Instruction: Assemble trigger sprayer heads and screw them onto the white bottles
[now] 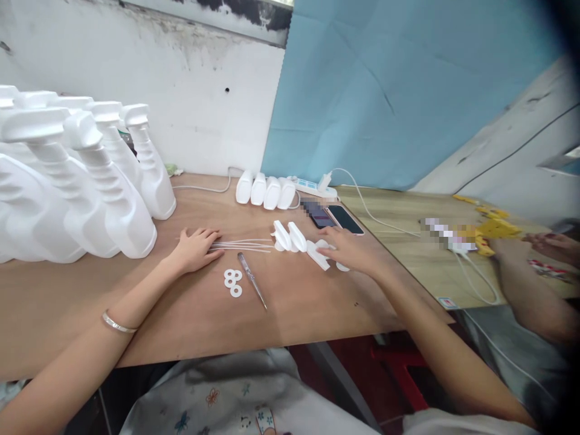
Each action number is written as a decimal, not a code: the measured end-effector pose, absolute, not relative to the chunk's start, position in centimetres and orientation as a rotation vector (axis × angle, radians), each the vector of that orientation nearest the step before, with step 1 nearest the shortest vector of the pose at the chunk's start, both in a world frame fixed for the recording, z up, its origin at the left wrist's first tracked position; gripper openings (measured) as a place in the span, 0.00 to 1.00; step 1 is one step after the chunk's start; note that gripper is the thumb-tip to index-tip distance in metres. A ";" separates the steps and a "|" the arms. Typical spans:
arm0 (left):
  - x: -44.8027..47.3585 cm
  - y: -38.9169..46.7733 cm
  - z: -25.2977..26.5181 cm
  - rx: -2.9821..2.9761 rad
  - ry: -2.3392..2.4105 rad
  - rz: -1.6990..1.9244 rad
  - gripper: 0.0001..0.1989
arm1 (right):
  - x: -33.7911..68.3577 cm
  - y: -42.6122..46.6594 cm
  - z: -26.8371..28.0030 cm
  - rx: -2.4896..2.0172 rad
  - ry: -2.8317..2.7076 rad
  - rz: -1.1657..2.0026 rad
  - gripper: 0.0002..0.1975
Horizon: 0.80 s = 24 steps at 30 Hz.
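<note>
My left hand [198,249] lies flat with its fingers spread over one end of several thin white tubes [247,244] on the table. My right hand [348,248] reaches over white plastic trigger pieces [318,256], its fingers stretched out and touching or just above them. Two similar white trigger pieces [290,236] stand side by side between the hands. Nearer to me lie several flat white ring washers [236,291] and a screwdriver [252,280] with a clear handle. What sits beneath my right palm is partly hidden.
Many white spray bottles [131,211] crowd the left. Several white caps or covers [272,193] stand at the back beside a power strip [312,188]. Two phones [345,219] lie behind my right hand. At the right, another person's arm [521,284] rests by a second table [408,211].
</note>
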State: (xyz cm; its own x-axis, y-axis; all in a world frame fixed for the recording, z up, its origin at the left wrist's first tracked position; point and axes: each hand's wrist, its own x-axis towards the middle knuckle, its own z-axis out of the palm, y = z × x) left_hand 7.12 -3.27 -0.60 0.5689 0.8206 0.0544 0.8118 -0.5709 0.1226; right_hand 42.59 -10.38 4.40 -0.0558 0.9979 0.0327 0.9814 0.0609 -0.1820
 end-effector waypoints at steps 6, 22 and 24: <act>7.3 -3.5 -0.7 2.718 1.435 0.124 0.24 | 41.7 -10.6 2.3 -2.155 -2.265 0.131 0.22; 7.4 -3.4 -1.0 2.706 1.455 0.108 0.24 | 45.4 -6.5 5.6 -2.124 -1.789 0.456 0.09; 7.4 -3.4 -1.0 2.708 1.456 0.103 0.24 | 46.0 -6.1 5.9 -2.013 -1.775 0.557 0.10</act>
